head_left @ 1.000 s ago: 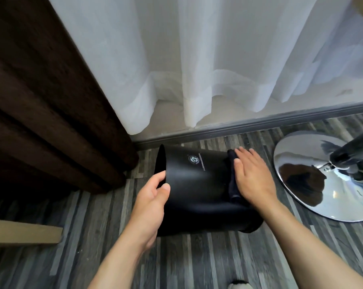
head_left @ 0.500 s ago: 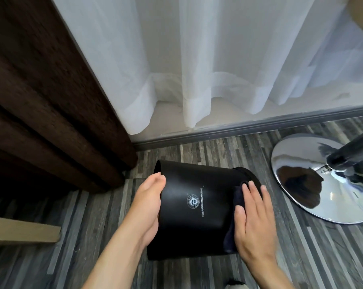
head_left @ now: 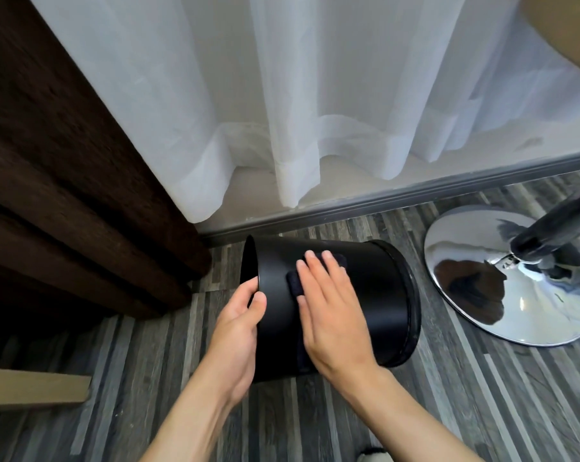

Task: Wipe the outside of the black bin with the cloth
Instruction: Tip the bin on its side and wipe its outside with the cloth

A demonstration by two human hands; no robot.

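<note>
Reaching down from the near edge, two bare forearms meet at a black bin (head_left: 375, 295) lying on its side on the grey striped floor (head_left: 465, 395), its open mouth turned to the left and its base to the right. The left hand (head_left: 237, 331) has a narrow grip on the mouth's rim, thumb on the outer wall and fingers curled over the edge, inside as far as I can tell. The right hand (head_left: 332, 315) lies flat and spread, holding a dark cloth (head_left: 293, 283) pressed against the bin's upper side; the cloth shows only at the fingertips and beside the thumb. Just right of the bin stands a shiny chrome round base (head_left: 502, 295) with a dark post. Behind, a grey skirting strip (head_left: 398, 198) runs beneath white sheer curtains (head_left: 315, 95), with dark brown drapes (head_left: 65, 178) at left.
</note>
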